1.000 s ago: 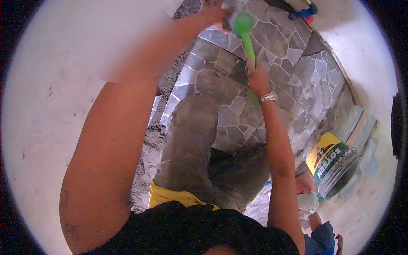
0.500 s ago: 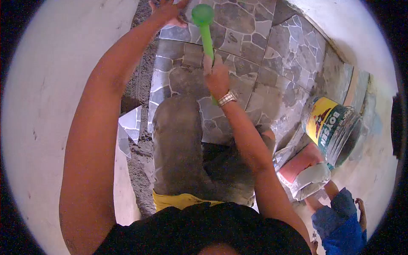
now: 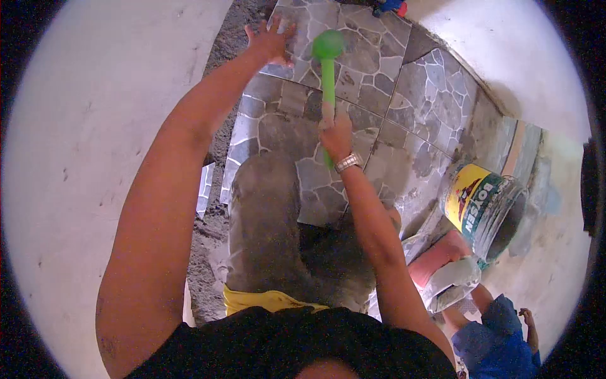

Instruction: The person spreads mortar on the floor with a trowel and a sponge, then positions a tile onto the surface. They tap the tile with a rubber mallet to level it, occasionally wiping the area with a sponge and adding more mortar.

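trousers, dusty grey, come nearest, over stone-patterned tiles. beyond, the right hand is closed round the handle of a green mallet, held over a farther tile; whether they touch, i cannot tell. the left hand, spread wide and gripping nothing, is at that tile's left edge. farthest, a blue-and-red object is partly cut off.

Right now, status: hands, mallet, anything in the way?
Right hand gripping green mallet. Left hand spread at edge of tile, contact unclear. Mallet head over same tile. Bucket off right, clear of mallet.
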A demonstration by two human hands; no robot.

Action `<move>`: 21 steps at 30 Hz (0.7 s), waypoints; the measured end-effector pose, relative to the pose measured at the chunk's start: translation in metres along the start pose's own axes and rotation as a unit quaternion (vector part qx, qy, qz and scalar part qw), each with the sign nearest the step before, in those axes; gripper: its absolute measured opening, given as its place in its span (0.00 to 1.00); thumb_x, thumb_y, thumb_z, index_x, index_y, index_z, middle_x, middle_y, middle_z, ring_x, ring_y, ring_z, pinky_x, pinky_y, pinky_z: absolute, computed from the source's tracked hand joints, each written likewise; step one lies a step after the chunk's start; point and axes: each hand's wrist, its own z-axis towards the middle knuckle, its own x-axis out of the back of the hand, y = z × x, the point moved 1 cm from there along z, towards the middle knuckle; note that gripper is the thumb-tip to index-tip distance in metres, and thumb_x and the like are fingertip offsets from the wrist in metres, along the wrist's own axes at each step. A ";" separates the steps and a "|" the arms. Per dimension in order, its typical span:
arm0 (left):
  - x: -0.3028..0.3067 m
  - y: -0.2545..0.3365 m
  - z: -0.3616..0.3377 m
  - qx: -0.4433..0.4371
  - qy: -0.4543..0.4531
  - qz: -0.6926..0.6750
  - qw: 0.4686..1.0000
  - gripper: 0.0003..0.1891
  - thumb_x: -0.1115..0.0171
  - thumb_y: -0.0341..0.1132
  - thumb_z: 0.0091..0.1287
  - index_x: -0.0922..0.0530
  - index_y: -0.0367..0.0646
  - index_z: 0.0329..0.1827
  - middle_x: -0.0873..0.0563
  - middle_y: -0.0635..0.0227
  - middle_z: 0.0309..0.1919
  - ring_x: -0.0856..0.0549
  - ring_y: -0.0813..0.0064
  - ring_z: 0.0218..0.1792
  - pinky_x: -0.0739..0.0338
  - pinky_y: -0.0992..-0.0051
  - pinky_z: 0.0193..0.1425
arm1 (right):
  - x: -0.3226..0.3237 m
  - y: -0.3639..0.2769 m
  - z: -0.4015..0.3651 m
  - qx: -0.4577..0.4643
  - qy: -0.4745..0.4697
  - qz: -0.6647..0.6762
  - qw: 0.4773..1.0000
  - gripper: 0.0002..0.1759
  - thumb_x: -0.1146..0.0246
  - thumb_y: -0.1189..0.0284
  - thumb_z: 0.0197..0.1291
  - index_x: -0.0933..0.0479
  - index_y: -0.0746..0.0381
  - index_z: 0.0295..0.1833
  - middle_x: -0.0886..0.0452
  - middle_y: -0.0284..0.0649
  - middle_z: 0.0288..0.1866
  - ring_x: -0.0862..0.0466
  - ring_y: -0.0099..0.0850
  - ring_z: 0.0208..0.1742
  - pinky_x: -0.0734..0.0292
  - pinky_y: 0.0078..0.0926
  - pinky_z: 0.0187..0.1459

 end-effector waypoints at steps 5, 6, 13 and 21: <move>-0.001 0.000 0.002 -0.014 0.005 0.013 1.000 0.60 0.27 0.64 0.44 0.57 0.69 0.78 0.58 0.60 0.78 0.52 0.46 0.76 0.57 0.28 0.68 | -0.018 0.017 0.028 -0.087 -0.059 0.094 0.990 0.13 0.46 0.65 0.66 0.28 0.63 0.46 0.22 0.54 0.33 0.21 0.55 0.33 0.27 0.52 0.31; -0.001 0.001 0.002 -0.016 0.003 0.015 1.000 0.61 0.27 0.63 0.44 0.57 0.68 0.78 0.58 0.59 0.78 0.52 0.46 0.76 0.57 0.28 0.68 | -0.022 0.020 0.035 -0.039 -0.045 0.064 0.996 0.12 0.45 0.65 0.65 0.28 0.63 0.47 0.22 0.53 0.34 0.21 0.54 0.33 0.27 0.52 0.31; -0.009 -0.004 0.008 -0.024 0.026 -0.012 0.999 0.61 0.26 0.61 0.44 0.58 0.67 0.79 0.56 0.57 0.78 0.51 0.48 0.76 0.58 0.30 0.70 | -0.041 0.045 0.060 0.060 -0.041 -0.060 0.996 0.13 0.44 0.68 0.63 0.28 0.63 0.49 0.22 0.53 0.38 0.21 0.52 0.34 0.25 0.49 0.33; -0.013 -0.024 0.006 -0.087 0.011 0.029 0.996 0.62 0.22 0.59 0.37 0.51 0.68 0.77 0.52 0.67 0.78 0.49 0.45 0.75 0.56 0.22 0.65 | -0.010 0.056 0.012 0.089 -0.121 -0.039 0.988 0.15 0.44 0.66 0.63 0.26 0.65 0.50 0.21 0.53 0.39 0.21 0.54 0.39 0.27 0.48 0.36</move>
